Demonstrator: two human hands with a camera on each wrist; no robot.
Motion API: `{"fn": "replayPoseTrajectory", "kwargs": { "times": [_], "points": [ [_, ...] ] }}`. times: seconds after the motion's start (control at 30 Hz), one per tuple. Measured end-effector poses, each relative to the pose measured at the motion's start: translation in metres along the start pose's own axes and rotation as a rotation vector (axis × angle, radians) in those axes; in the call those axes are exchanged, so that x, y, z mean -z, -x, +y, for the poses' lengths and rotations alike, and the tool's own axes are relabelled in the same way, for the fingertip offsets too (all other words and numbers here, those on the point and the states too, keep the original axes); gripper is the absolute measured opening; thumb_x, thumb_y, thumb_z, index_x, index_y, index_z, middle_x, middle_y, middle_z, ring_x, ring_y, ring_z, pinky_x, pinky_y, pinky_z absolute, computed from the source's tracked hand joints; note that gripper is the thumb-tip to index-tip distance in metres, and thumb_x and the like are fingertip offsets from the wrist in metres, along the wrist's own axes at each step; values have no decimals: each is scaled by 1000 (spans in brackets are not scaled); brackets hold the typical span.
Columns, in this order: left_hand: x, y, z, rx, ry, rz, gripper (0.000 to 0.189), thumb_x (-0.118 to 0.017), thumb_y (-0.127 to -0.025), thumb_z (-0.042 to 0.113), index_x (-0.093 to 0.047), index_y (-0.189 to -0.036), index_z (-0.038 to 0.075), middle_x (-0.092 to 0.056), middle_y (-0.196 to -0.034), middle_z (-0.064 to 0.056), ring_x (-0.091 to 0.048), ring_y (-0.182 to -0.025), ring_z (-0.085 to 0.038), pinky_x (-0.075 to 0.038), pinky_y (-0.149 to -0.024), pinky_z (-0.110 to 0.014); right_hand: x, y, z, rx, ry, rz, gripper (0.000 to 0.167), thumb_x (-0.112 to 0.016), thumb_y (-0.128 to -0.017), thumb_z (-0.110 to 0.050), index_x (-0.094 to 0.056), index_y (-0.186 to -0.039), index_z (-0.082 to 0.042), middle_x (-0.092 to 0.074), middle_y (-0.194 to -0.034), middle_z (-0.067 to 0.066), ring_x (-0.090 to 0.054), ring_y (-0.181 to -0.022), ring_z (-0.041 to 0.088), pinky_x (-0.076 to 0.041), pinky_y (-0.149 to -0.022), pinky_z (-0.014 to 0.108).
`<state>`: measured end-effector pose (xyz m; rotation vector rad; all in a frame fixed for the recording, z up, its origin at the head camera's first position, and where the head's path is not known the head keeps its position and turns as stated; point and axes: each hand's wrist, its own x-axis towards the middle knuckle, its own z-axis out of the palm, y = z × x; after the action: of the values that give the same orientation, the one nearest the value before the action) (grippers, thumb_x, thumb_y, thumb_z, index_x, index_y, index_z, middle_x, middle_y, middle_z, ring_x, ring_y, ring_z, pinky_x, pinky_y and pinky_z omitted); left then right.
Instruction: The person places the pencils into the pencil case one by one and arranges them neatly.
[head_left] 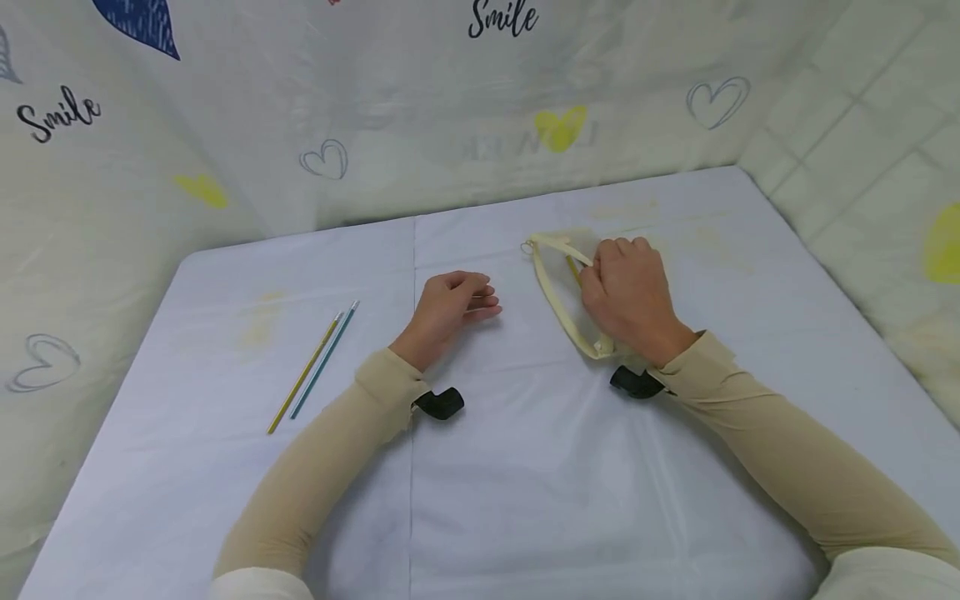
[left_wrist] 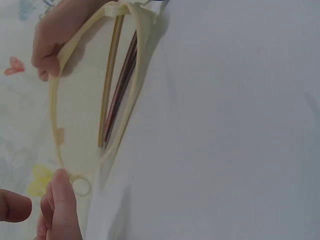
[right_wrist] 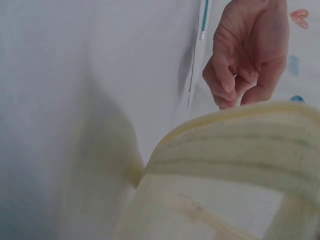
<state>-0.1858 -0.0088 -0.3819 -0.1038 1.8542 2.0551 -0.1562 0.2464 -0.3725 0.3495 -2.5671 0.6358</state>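
My right hand (head_left: 630,292) grips one edge of a pale yellow, see-through zip pouch (head_left: 557,308) and holds its mouth wide. Inside it, in the left wrist view, lie a gold pencil (left_wrist: 110,82) and dark red ones (left_wrist: 121,85) close together. A small ring (left_wrist: 81,186) hangs at the pouch's end. My left hand (head_left: 453,310) hovers to the left of the pouch with nothing in it, fingers loosely bent and pointing toward the opening. In the right wrist view, the left hand (right_wrist: 250,55) shows beyond the pouch's rim.
Left of my left forearm, a gold pencil (head_left: 305,372) and a teal pencil (head_left: 325,360) lie side by side on the white-covered table (head_left: 525,483). A printed curtain (head_left: 420,108) hangs behind the table's far edge. Black wrist cameras sit under both cuffs.
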Motion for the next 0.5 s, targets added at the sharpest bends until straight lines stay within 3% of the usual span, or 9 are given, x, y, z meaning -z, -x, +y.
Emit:
{"fn": "replayPoseTrajectory", "kwargs": {
  "times": [0.3, 0.5],
  "points": [
    [53, 19, 21, -7, -100, 111, 43, -60, -103, 20, -56, -136, -7, -63, -111, -8, -71, -97, -16, -65, -94, -30, -5, 3, -2, 0, -3, -37, 24, -41, -92, -10, -48, -70, -4, -45, -64, 10, -39, -65, 32, -32, -65, 36],
    [89, 35, 35, -26, -125, 201, 35, -62, -103, 22, -59, -129, -2, -63, -110, -8, -70, -101, -17, -65, -94, -27, -9, 4, -1, 35, -13, -4, 24, -41, -90, -8, -45, -67, -5, -39, -62, 8, -35, -62, 30, -28, -64, 34]
  ]
}}
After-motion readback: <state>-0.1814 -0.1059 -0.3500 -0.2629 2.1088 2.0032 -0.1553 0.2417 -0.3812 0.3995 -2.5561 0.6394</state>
